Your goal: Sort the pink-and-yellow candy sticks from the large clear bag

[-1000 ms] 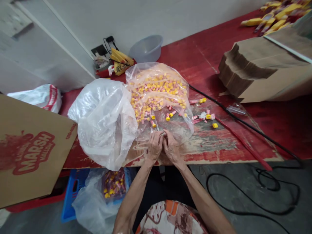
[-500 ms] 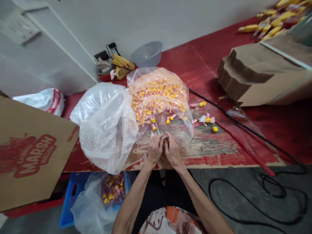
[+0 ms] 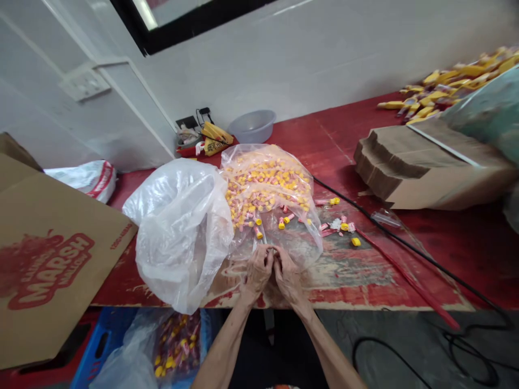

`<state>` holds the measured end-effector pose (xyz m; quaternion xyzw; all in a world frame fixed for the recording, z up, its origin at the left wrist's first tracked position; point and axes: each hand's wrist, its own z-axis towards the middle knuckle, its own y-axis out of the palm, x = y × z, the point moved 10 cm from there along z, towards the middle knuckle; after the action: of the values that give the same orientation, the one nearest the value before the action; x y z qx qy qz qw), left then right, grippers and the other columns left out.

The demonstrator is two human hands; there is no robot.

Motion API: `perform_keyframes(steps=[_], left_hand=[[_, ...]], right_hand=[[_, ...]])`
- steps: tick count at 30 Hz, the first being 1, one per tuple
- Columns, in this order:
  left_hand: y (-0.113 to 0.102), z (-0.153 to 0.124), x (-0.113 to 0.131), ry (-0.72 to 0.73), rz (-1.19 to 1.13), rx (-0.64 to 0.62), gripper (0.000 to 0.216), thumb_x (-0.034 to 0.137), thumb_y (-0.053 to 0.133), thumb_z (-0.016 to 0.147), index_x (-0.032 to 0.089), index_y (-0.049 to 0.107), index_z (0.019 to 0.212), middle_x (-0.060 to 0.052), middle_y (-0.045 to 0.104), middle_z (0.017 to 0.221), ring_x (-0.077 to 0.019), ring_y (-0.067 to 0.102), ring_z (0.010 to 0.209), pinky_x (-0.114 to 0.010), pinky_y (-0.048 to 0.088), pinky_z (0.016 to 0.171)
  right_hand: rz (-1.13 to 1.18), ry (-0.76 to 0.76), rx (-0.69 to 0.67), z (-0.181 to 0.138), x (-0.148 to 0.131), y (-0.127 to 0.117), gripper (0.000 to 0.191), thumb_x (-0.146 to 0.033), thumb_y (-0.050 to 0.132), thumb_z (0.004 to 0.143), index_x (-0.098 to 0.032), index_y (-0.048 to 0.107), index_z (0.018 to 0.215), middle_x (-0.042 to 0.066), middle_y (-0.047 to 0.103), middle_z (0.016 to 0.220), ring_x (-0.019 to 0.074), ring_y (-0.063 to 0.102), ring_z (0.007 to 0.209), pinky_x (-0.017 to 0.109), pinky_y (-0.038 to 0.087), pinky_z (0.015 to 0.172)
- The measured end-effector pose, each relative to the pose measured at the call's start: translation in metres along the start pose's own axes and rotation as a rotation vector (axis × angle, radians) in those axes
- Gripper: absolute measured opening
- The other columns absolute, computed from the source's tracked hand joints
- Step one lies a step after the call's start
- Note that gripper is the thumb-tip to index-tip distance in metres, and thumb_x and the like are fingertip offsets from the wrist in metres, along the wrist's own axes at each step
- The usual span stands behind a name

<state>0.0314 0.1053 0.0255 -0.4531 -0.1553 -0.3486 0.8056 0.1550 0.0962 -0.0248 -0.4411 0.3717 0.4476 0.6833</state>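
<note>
Both my hands are together near the front edge of the table, fingertips meeting in a pinch. My left hand point(image 3: 258, 273) is closed, thumb against its curled fingers. Beside it, my right hand point(image 3: 287, 274) is closed too. Whatever small thing sits between the fingertips is hidden. Just beyond them lies a clear plastic bag point(image 3: 267, 156) full of small pink pieces with yellow caps. Several loose capped pieces point(image 3: 281, 222) lie at its mouth, close to my fingers. To the left of my hands stands a large translucent white plastic bag point(image 3: 178, 232).
A printed cardboard box point(image 3: 60, 254) stands left. Below the table edge is a blue crate point(image 3: 104, 336) with bagged pieces. Strapped cardboard point(image 3: 433, 173) and a heap of yellow items point(image 3: 458, 81) lie right. A black cable point(image 3: 399, 237) crosses the table; a basin point(image 3: 252, 127) stands behind.
The view has tilted upward, so everything appears lower and more wall shows. My hands stay pinched together at the same spot by the bag.
</note>
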Motion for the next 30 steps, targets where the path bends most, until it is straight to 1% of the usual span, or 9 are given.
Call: perform_keyframes(steps=[5,11,16,17,19,21,22,25,30], left_hand=[[-0.003,-0.001,-0.008,-0.096,-0.015,0.022,0.028,0.035,0.048,0.112,0.022,0.073,0.106,-0.009,0.079,0.094,-0.0201,0.077,0.080,-0.032,0.063,0.077],[-0.005,0.001,-0.006,-0.085,-0.037,0.036,0.032,0.042,0.047,0.114,0.022,0.072,0.110,-0.008,0.079,0.097,-0.0195,0.076,0.080,-0.032,0.064,0.077],[-0.012,0.002,0.001,0.003,-0.006,0.062,0.026,0.038,0.051,0.115,0.023,0.071,0.110,-0.006,0.078,0.096,-0.0185,0.075,0.079,-0.031,0.063,0.075],[-0.015,0.001,0.004,0.031,0.008,0.073,0.025,0.036,0.051,0.115,0.023,0.070,0.110,-0.007,0.078,0.097,-0.0187,0.076,0.081,-0.031,0.063,0.077],[-0.017,0.000,0.011,0.088,0.045,0.080,0.022,0.032,0.051,0.116,0.022,0.070,0.113,-0.008,0.078,0.103,-0.0203,0.077,0.091,-0.034,0.064,0.085],[-0.014,-0.001,0.018,0.151,0.080,0.057,0.022,0.028,0.049,0.116,0.022,0.070,0.116,-0.010,0.078,0.108,-0.0223,0.077,0.101,-0.037,0.064,0.094],[-0.011,-0.001,0.020,0.173,0.095,0.042,0.023,0.027,0.048,0.116,0.022,0.071,0.117,-0.011,0.078,0.109,-0.0229,0.077,0.103,-0.039,0.064,0.096],[-0.002,0.002,0.019,0.175,0.119,0.003,0.027,0.026,0.044,0.116,0.022,0.071,0.115,-0.010,0.077,0.106,-0.0230,0.076,0.100,-0.039,0.063,0.094],[0.000,0.005,0.013,0.112,0.041,-0.033,0.029,0.028,0.042,0.116,0.024,0.070,0.109,-0.007,0.077,0.100,-0.0207,0.075,0.091,-0.035,0.063,0.084]], right_hand=[[-0.014,-0.026,0.019,0.002,-0.006,-0.002,0.040,-0.025,0.047,0.108,-0.018,0.076,0.135,0.015,0.084,0.125,0.0257,0.082,0.110,0.041,0.069,0.102],[-0.024,-0.069,0.009,0.004,-0.016,-0.002,0.042,-0.018,0.045,0.107,-0.020,0.076,0.134,0.013,0.084,0.125,0.0248,0.083,0.111,0.040,0.069,0.101],[0.002,-0.064,-0.009,0.004,-0.018,-0.002,0.042,-0.020,0.044,0.109,-0.021,0.076,0.136,0.012,0.083,0.127,0.0239,0.082,0.114,0.039,0.069,0.104],[0.010,-0.058,-0.009,0.003,-0.017,-0.002,0.042,-0.020,0.044,0.109,-0.022,0.075,0.137,0.012,0.083,0.127,0.0239,0.082,0.114,0.039,0.068,0.105],[0.016,-0.044,-0.003,0.002,-0.014,-0.001,0.042,-0.022,0.044,0.110,-0.022,0.074,0.139,0.012,0.083,0.128,0.0242,0.082,0.115,0.039,0.068,0.105],[0.008,-0.035,0.021,0.002,-0.011,-0.002,0.044,-0.022,0.044,0.110,-0.022,0.073,0.142,0.012,0.082,0.129,0.0246,0.081,0.118,0.041,0.068,0.106],[0.004,-0.033,0.041,0.001,-0.010,-0.002,0.044,-0.022,0.043,0.110,-0.022,0.073,0.143,0.013,0.082,0.131,0.0248,0.080,0.121,0.042,0.068,0.108],[0.007,-0.026,0.104,0.001,-0.009,-0.006,0.046,-0.023,0.042,0.110,-0.020,0.071,0.146,0.015,0.080,0.135,0.0257,0.079,0.124,0.044,0.067,0.110],[0.036,0.024,0.133,-0.001,-0.008,-0.012,0.046,-0.030,0.044,0.112,-0.018,0.071,0.148,0.017,0.080,0.131,0.0263,0.080,0.115,0.044,0.068,0.104]])
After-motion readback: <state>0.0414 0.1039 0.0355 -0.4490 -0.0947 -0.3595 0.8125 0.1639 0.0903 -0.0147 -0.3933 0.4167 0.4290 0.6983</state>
